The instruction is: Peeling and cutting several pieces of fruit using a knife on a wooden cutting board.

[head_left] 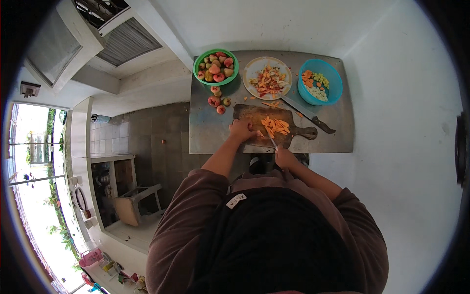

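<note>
On the steel table (210, 139) lies a wooden cutting board (248, 113) with a round-ended handle pointing right. Orange strips, apparently carrot (277, 126), are heaped on its middle. My right hand (285, 158) grips a small knife (272, 140) at the board's near edge, its blade pointing up-left toward the strips. At the board's left side, my left hand (241, 131) rests with fingers curled. Something small may be pinched under its fingertips, but I cannot make it out.
A large dark-handled knife (323, 125) lies slanted beyond the board. Behind stand a plate of peelings (247, 88), a blue basin (334, 81) with cut vegetables, and a green basket (235, 72) of reddish rose apples. Loose rose apples (214, 101) sit before the basket. White wall (401, 147) at right.
</note>
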`<state>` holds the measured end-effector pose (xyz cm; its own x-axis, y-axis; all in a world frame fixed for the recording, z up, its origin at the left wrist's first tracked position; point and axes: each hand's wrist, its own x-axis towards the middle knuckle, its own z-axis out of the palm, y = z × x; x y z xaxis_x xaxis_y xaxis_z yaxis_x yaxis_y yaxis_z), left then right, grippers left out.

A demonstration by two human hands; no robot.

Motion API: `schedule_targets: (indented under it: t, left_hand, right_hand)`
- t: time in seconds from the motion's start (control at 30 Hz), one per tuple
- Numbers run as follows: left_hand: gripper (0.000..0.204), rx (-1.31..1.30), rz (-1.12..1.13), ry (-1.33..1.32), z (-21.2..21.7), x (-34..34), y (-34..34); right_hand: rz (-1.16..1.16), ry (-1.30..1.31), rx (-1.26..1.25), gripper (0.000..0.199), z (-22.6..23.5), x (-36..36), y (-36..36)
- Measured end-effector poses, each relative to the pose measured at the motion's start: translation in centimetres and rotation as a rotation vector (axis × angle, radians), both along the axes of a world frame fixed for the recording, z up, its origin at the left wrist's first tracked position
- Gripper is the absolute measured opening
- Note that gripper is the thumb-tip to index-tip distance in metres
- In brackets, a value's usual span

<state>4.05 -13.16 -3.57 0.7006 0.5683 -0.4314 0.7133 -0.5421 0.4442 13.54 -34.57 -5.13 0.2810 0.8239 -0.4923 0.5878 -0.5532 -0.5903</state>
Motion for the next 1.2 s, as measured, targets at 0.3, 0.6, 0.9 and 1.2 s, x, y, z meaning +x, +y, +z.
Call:
schedule_targets:
  t: [0.3,0.6,0.9,1.2]
  left_hand:
    - [0.043,0.033,0.009,-0.024,-0.3,-0.2,0.0]
    - [0.041,0.014,0.002,-0.024,0.1,-0.2,0.1]
    - [0.037,0.013,0.012,-0.039,0.2,-0.2,-0.1]
    - [0.035,-0.012,0.004,-0.043,-0.2,-0.5,0.0]
  right_hand:
    - [-0.004,-0.033,0.011,0.020,2.3,-1.0,1.4]
    - [0.006,-0.061,0.068,0.019,2.8,-1.2,1.4]
    - [0.084,-0.111,-0.114,0.021,3.4,-1.1,2.9]
    - [0.063,0.095,-0.006,0.028,0.1,0.4,-0.7]
